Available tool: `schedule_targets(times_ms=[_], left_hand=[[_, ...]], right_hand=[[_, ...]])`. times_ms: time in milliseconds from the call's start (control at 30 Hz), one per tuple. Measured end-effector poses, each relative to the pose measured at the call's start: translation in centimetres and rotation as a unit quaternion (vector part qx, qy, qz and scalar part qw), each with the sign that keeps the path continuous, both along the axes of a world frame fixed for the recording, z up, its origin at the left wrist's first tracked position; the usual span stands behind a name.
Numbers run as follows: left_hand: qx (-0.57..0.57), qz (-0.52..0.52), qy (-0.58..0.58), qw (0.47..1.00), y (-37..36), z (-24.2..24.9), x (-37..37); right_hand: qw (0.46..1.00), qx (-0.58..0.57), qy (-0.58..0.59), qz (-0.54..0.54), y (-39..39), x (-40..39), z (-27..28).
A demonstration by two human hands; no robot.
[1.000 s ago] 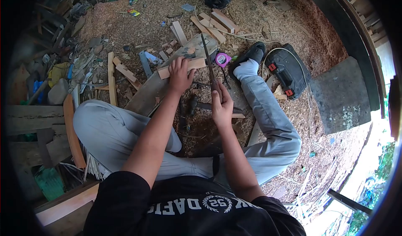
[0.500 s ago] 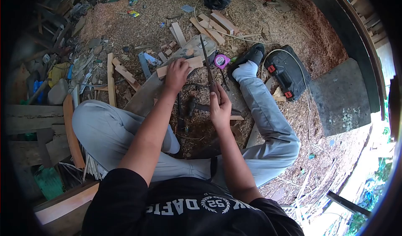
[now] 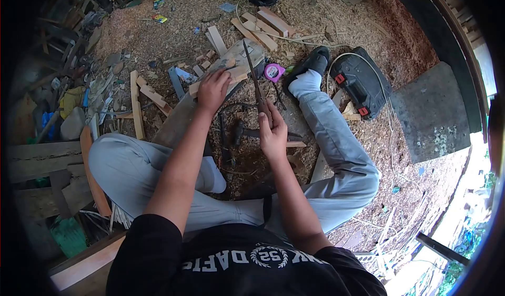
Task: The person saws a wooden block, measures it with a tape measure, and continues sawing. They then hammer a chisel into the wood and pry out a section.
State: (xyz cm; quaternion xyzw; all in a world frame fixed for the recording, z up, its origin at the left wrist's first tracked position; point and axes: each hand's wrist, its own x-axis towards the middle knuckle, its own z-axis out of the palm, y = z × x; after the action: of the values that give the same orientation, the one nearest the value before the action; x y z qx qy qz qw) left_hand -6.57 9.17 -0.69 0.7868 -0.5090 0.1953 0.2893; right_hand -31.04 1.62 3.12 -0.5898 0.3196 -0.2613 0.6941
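Observation:
My left hand [image 3: 214, 90] is closed over a short light wooden block [image 3: 238, 76], which rests across a long worn board [image 3: 181, 116]. In my right hand [image 3: 273, 133] is the handle of a long, narrow saw [image 3: 253, 70], its blade pointing up and away, just right of the block's end. A pink tape measure [image 3: 274, 72] lies right of the blade. Below the hands, a hammer [image 3: 247, 132] lies on the ground among dark tools.
Offcuts [image 3: 263, 30] lie beyond the board. At the right are a black case [image 3: 363, 85] with red latches, a cable and a grey metal sheet [image 3: 431, 112]. My shoe [image 3: 314, 64] is beside the case. Scrap wood is piled at the left.
The view has shifted slightly. My left hand and the block have tilted a little, and the block's right end now sits lower beside the blade. Both hands keep their hold.

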Motion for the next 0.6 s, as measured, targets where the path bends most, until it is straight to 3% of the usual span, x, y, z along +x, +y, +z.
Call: schedule_targets(times_ms=[233,300,400,533,600], left_hand=[[0.078,0.025,0.086,0.993,-0.4,0.9,1.5],[0.149,0.067,0.119,0.979,-0.6,1.1,1.7],[0.148,0.110,0.208,0.961,-1.1,1.5,1.8],[0.104,0.094,0.159,0.977,-2.0,0.3,2.9],[0.053,0.173,0.149,0.972,-2.8,-0.3,3.6]], right_hand=[[1.000,-0.025,-0.014,-0.001,-0.1,-0.2,0.7],[1.000,-0.026,-0.004,0.002,-0.1,-0.2,0.6],[1.000,-0.006,0.005,0.011,-0.2,-0.2,0.2],[0.998,-0.038,-0.029,0.039,-0.1,0.0,0.3],[0.997,-0.028,-0.023,0.069,-0.1,0.1,0.3]])
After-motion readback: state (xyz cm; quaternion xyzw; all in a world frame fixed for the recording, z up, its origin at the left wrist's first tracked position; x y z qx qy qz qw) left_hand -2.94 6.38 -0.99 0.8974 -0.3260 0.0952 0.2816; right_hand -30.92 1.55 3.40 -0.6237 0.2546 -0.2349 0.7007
